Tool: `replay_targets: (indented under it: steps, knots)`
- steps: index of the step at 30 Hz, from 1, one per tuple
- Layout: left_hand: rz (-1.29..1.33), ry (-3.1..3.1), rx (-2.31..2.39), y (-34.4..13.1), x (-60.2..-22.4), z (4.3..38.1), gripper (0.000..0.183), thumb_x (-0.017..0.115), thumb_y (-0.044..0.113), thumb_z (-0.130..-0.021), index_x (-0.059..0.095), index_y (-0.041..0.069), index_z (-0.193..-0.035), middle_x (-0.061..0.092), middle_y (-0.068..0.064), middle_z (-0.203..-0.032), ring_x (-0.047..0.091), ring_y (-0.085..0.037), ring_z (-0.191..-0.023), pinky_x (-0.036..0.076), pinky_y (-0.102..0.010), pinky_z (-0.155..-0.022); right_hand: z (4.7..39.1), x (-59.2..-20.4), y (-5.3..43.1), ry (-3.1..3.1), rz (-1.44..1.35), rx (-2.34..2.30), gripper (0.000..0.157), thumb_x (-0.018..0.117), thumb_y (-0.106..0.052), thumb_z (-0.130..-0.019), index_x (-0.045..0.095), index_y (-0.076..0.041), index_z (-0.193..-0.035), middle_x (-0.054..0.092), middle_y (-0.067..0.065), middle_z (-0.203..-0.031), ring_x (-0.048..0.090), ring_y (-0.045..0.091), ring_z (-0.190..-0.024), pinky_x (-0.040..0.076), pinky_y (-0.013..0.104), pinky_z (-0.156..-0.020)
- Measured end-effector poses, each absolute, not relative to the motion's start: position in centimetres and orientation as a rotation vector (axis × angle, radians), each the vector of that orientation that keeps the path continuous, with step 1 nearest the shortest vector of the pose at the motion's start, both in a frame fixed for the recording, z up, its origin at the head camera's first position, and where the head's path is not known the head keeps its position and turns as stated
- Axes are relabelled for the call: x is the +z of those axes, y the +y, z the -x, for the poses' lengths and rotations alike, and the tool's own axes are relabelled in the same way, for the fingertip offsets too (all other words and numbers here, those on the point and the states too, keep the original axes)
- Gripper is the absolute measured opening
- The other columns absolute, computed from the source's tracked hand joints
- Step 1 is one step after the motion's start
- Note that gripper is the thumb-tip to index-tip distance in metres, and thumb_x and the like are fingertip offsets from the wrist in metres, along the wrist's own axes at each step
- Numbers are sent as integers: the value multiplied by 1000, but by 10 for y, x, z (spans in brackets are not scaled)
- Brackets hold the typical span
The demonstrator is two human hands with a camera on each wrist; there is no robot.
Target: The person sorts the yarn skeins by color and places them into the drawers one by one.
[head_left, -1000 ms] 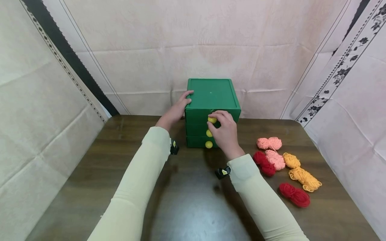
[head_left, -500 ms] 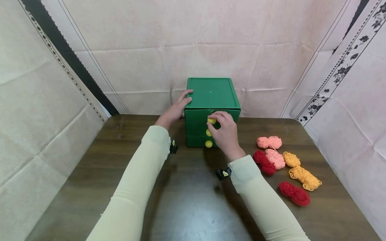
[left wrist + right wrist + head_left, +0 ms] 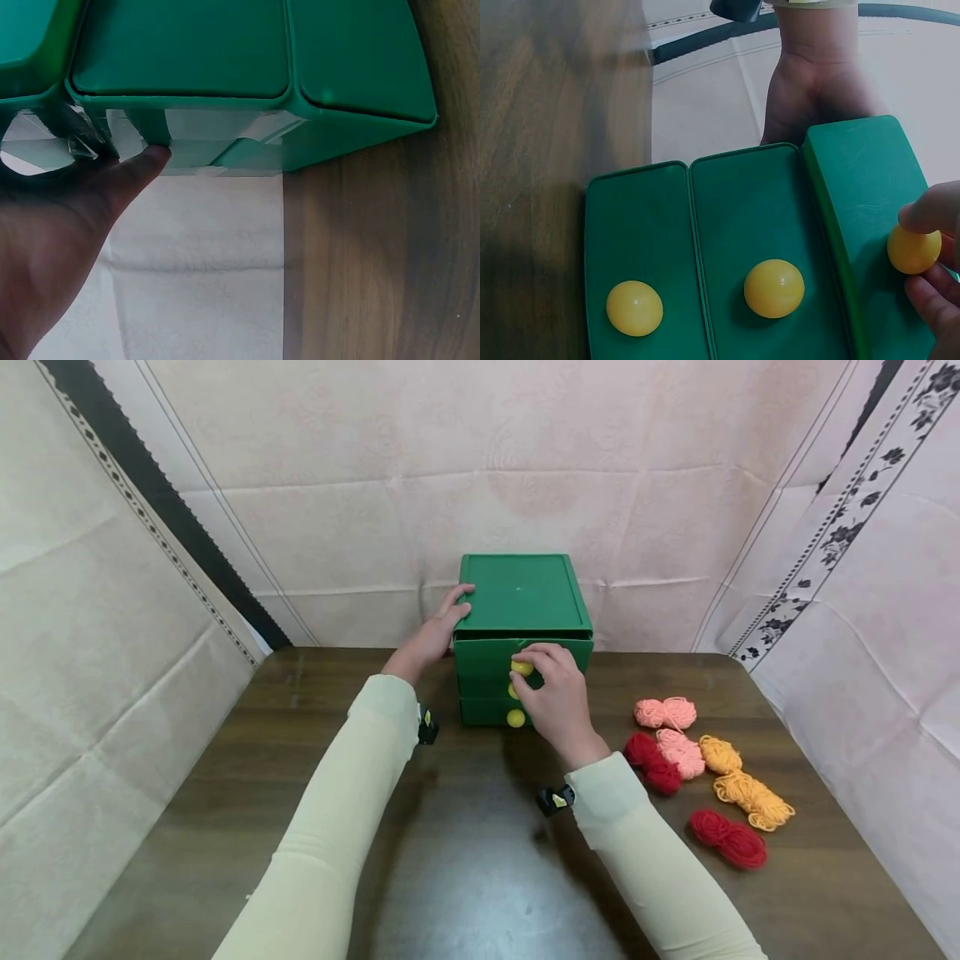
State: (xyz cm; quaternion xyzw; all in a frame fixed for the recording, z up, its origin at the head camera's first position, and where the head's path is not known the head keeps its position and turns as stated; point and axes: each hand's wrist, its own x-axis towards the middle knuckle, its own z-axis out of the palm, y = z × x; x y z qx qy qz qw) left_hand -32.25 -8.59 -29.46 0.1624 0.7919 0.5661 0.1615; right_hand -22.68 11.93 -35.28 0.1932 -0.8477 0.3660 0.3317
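A green box of stacked drawers, each front bearing a round yellow knob, stands against the back wall. My right hand pinches the top drawer's yellow knob between thumb and fingers. That top drawer juts out past the fronts below it, and a dark gap shows under the box's top. The middle drawer and bottom drawer sit flush with each other. On the box's left side rests my left hand, fingers at its upper edge; the left wrist view shows one finger against the taped side.
Right of the box, on the brown wooden table, lie pink yarn bundles, dark red yarn bundles and yellow yarn bundles. Pale cloth hangs behind and at both sides.
The top drawer has come forward out of the box, with my right hand pulling its knob toward me. My left hand has stayed on the box's side.
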Motion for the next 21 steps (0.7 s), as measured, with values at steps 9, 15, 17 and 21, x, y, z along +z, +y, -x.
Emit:
replay_targets:
  steps: [9, 15, 17, 21]
  knots:
    - [-465, 2330, 1565, -87, -294, 320, 50, 26, 41, -105, 16, 35, -153, 6, -2, -163, 11, -28, -149, 14, -53, -118, 217, -353, 118, -2208, -521, 939, 21, 75, -11, -84, 73, -6, -104, 65, 9, -111, 56, 26, -106, 50, 41, -90]
    - [-447, 2342, 1541, -88, -293, 318, 50, 25, 43, -105, 15, 38, -153, 5, 0, -164, 11, -27, -149, 14, -53, -118, 213, -355, 118, -2207, -537, 923, 21, 75, -10, -83, 73, -5, -103, 64, 10, -109, 55, 26, -106, 50, 40, -90]
    - [-441, 2344, 1533, -88, -293, 318, 49, 25, 44, -104, 15, 39, -153, 5, 1, -164, 11, -27, -149, 15, -53, -117, 212, -356, 119, -2199, -544, 918, 20, 75, -10, -83, 74, -5, -102, 64, 10, -108, 55, 25, -105, 50, 40, -89]
    - [-443, 2344, 1536, -88, -293, 318, 49, 25, 44, -104, 16, 41, -152, 7, 0, -163, 12, -27, -149, 15, -53, -117, 210, -355, 120, -2190, -557, 903, 20, 75, -12, -83, 74, -5, -102, 64, 9, -108, 56, 25, -105, 50, 39, -89]
